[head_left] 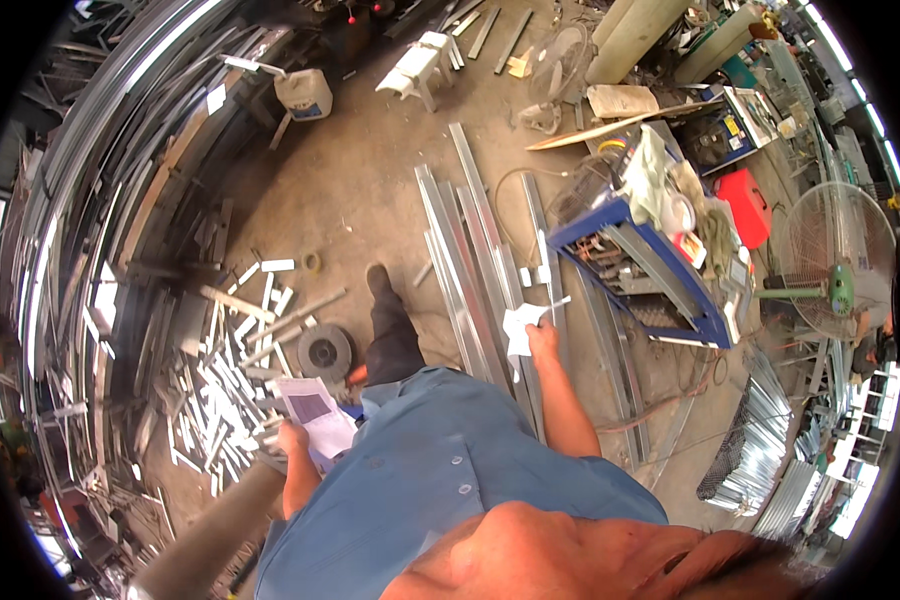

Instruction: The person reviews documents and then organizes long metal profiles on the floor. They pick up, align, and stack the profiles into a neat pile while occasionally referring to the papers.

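Observation:
My left hand [291,437] is closed on the edge of a printed paper sheet [322,420] with a dark block on it, held low beside my blue shirt. On the other side, my right hand [544,340] grips a crumpled white sheet [519,326], perhaps paper or cloth. A thin white strip [558,304] sticks out from it at the fingers. Below the right hand lie long metal profiles [457,270] on the floor. Near the left hand is a heap of short metal offcuts [232,400].
A dark round reel [326,352] and a tape roll [312,262] lie by my foot. To the right stand a blue-framed cart [660,330] loaded with items, a red case [743,208] and a large fan [838,265]. Racked long bars [120,210] line the left; hoses cross the floor.

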### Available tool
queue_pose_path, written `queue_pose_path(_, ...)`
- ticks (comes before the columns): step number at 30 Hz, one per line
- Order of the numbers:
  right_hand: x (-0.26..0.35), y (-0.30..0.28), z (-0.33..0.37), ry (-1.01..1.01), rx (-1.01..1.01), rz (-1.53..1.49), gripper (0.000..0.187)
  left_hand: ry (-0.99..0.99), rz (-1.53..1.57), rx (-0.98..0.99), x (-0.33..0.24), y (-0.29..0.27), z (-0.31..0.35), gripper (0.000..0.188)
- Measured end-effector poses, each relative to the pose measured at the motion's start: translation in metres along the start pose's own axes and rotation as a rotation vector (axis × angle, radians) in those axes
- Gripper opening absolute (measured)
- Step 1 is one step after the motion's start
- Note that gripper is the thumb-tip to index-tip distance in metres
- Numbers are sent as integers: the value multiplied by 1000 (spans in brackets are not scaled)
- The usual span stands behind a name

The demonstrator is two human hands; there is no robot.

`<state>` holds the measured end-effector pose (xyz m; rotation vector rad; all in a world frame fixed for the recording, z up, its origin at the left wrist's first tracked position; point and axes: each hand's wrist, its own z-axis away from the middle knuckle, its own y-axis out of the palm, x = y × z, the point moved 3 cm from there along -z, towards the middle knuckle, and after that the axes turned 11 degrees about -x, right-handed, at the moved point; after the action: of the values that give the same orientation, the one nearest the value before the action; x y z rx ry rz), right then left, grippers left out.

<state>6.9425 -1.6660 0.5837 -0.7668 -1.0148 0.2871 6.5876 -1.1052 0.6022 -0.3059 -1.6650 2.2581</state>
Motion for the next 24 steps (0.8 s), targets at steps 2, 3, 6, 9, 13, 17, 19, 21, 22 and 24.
queue_pose_path(2, 32, 27, -13, 46, -24, 23, 38, 39, -22, -31, -35, -17, -70, 33)
queue_pose_path(3, 49, 41, -21, 65, -46, 20, 39, 79, -32, -45, -60, -29, -114, 33)
queue_pose_path(6, 100, 73, -37, 87, -57, 123, 37, 204, -31, -79, -123, -72, -214, 29)
queue_pose_path(9, 152, 93, -67, 68, -89, 143, 34, 316, 85, -116, -245, -143, -290, 25)
queue_pose_path(13, 197, 150, -114, 33, -123, 111, 32, 488, 228, -194, -374, -207, -386, 23)
queue_pose_path(17, 245, 200, -157, 43, -115, 104, 31, 629, 359, -224, -508, -236, -443, 25)
queue_pose_path(19, 271, 228, -184, 61, -106, 109, 30, 634, 446, -192, -563, -232, -473, 27)
queue_pose_path(21, 305, 253, -224, 36, -94, 196, 29, 638, 470, -138, -625, -224, -508, 28)
queue_pose_path(22, 333, 265, -241, 42, -89, 204, 30, 642, 463, -105, -655, -222, -522, 28)
queue_pose_path(24, 367, 294, -293, 57, -86, 113, 30, 686, 452, -85, -722, -218, -550, 28)
